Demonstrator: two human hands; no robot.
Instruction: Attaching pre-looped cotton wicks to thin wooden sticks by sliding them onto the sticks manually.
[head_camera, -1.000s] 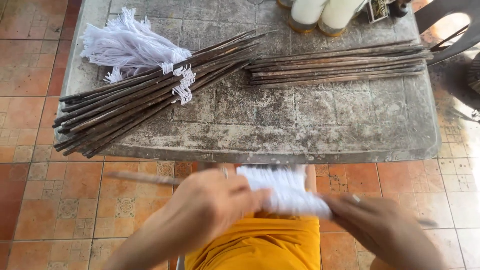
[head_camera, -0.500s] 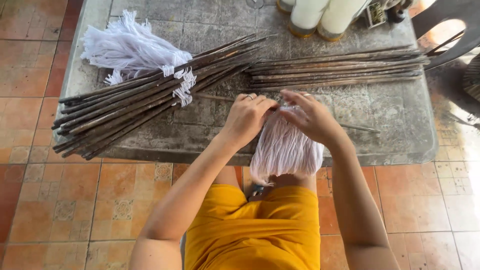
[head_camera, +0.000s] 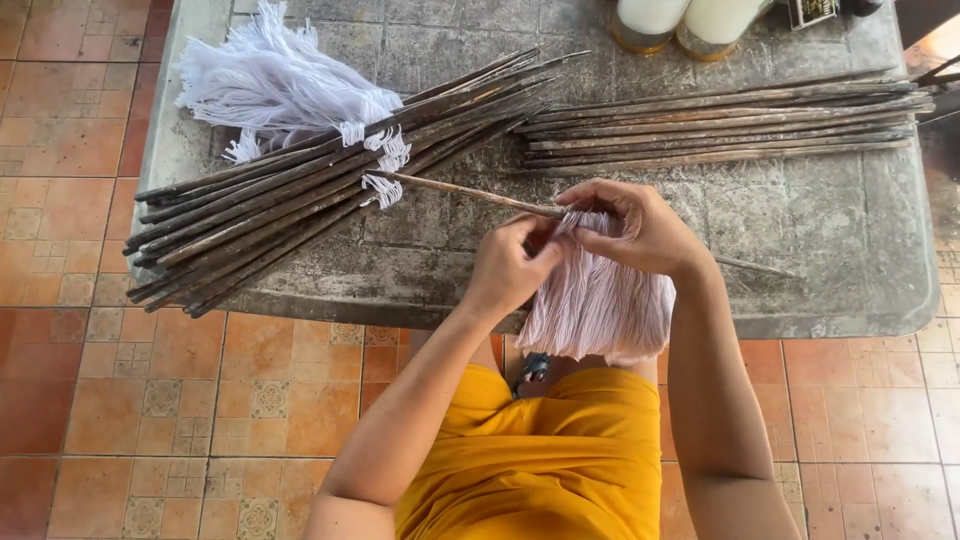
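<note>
My left hand (head_camera: 512, 262) and my right hand (head_camera: 637, 226) meet over a thin dark stick (head_camera: 470, 192) that lies across the stone table (head_camera: 860, 270). Both pinch the top of a bundle of white threads (head_camera: 598, 305) against the stick. The threads hang down from my fingers over the table's front edge. The stick's left end points toward a pile of dark sticks (head_camera: 300, 190), and its right end pokes out past my right wrist.
The left pile of sticks carries white thread tassels (head_camera: 275, 85) at its far end. A second bundle of bare sticks (head_camera: 730, 120) lies at the back right. Two white cylinders (head_camera: 690, 20) stand at the far edge. Terracotta floor tiles (head_camera: 130, 400) surround the table.
My hands rose from below the table edge to the tabletop with the thread bundle. They now press its top against the stick, which has shifted slightly left.
</note>
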